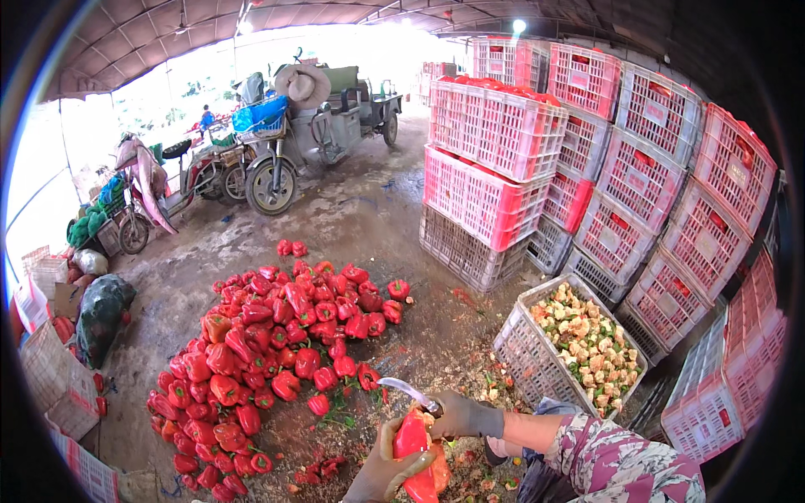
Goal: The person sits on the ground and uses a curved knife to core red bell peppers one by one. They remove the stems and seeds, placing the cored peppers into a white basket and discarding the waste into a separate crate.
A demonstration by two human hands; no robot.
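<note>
My left hand (379, 468), in a glove, is wrapped round a red bell pepper (412, 438). The pepper looks cut open, with a paler orange inner side (439, 469) facing right. Close against its upper end is my right hand (466, 417), also gloved, closed round the handle of a knife (407, 388). The knife's curved blade points up and to the left, away from the pepper. Part of the handle is hidden by my fingers. Just beyond my hands, a large heap of red bell peppers (243, 356) lies on the ground.
A plastic crate (527, 356) of pale pepper cores stands right of my hands. Stacked red and white crates (495, 126) rise behind it and along the right. Scraps litter the concrete floor (369, 222). A cargo tricycle (335, 126) and scooters stand far left; a dark sack (102, 314) lies nearer.
</note>
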